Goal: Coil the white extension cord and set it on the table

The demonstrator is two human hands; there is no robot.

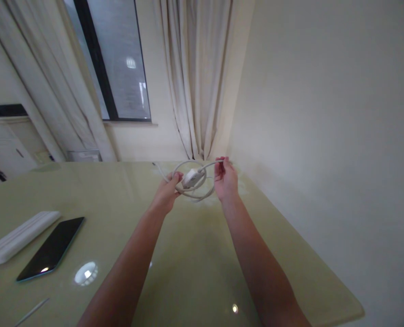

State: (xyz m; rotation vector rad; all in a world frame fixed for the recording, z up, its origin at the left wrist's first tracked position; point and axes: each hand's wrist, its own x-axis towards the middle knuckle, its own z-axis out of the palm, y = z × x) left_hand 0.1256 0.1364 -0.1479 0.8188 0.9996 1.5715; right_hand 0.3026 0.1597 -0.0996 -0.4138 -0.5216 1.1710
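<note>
A white charging cable hangs in loose loops between my two hands, above the far part of the table. My left hand is closed on the loops at their left side. A white charger plug sits inside the coil, close to my left fingertips. Pinched in the fingers of my right hand is a stretch of the cable that runs out from the plug. One thin cable end sticks out beyond my left hand. My left palm hides part of the coil.
On the left of the glossy pale-green table lie a dark tablet or phone, a long white object and a thin white stick or cable. A wall borders the right edge. Curtains hang behind.
</note>
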